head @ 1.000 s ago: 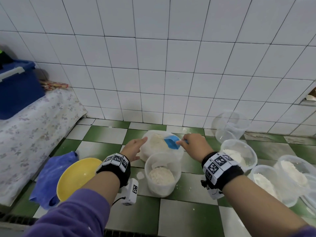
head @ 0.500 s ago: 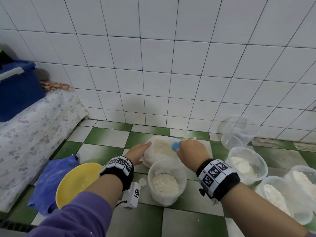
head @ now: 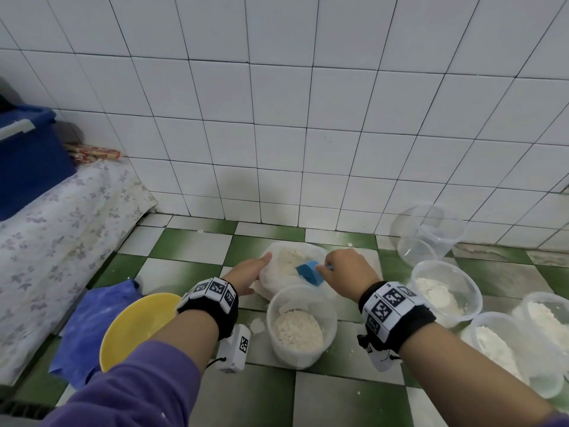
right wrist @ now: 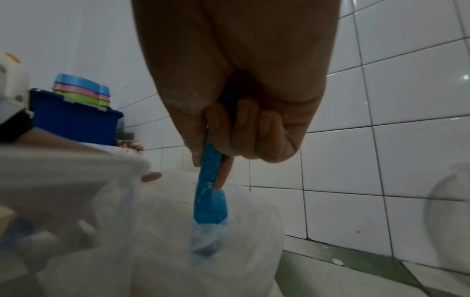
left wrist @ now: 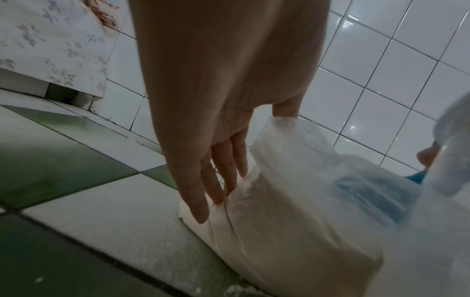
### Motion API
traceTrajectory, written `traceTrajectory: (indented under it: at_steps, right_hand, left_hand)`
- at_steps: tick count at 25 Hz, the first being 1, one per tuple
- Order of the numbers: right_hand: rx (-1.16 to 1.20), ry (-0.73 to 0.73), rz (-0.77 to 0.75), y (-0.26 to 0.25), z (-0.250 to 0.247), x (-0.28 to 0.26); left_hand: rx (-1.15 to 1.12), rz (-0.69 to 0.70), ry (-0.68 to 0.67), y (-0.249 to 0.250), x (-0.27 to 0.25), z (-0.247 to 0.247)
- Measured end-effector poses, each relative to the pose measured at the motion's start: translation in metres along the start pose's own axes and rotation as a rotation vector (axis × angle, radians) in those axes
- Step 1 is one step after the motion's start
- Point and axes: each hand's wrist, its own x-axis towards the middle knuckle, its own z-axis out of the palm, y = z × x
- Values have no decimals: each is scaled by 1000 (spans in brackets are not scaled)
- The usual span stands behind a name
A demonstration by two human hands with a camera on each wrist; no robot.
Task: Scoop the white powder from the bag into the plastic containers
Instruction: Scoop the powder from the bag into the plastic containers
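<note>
**Scoop in the bag, left hand steadying it**

On the green-and-white checked floor, seen from the head camera, the bag of white powder sits near the foot of the tiled wall; the left hand lies against the bag's left side with fingers straight; the right hand is curled round the handle of a blue scoop, whose bowl is inside the bag's mouth; just nearer than the bag stands a plastic container partly filled with powder; to the right are further containers, three holding powder and empty ones stacked by the wall; to the left lie a yellow bowl and a blue cloth, with a blue bin on a flowered covering at far left.

From the left wrist, the left hand has its fingers straight and together, pressed on the bag; the thumb goes behind the bag's upper edge; the scoop shows blue through the plastic.

From the right wrist, the right hand is clamped on the scoop handle, one finger laid along it; the bowl dips into the bag, its lower part blurred behind the film; the blue bin stands far left.
</note>
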Motion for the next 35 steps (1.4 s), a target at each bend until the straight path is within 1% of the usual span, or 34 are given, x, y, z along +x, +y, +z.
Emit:
traceTrajectory:
  at_steps: [3, 6, 9, 12, 20, 24, 27, 30, 33, 35]
  right_hand:
    - [-52, 39, -4, -4, 3, -3]
    - [-163, 120, -22, -1, -12, -1]
    - [-257, 109, -35, 0, -19, -1]
    - [-259, 71, -34, -1, -15, 4]
    - [-65, 53, -2, 15, -13, 22]
    - [64, -16, 48, 23, 9, 26]
    - [151, 4, 80, 26, 18, 33]
    - [281, 6, 120, 31, 16, 38]
    - [388, -9, 133, 35, 24, 36]
    - [415, -7, 131, 32, 33, 35]
  left_hand:
    - [-12, 2, 11, -1, 1, 0]
    - [-3, 18, 19, -4, 3, -1]
    - [11, 36, 33, -2, 1, 0]
    - [12, 47, 47, 1, -1, 2]
    - [44, 49, 62, 4, -3, 4]
    - [72, 40, 63, 8, -5, 5]
    - [92, 40, 58, 8, -5, 3]
    - [111, 35, 45, 7, -1, 5]
    - [97, 24, 38, 8, 1, 5]
    - [86, 16, 29, 7, 4, 4]
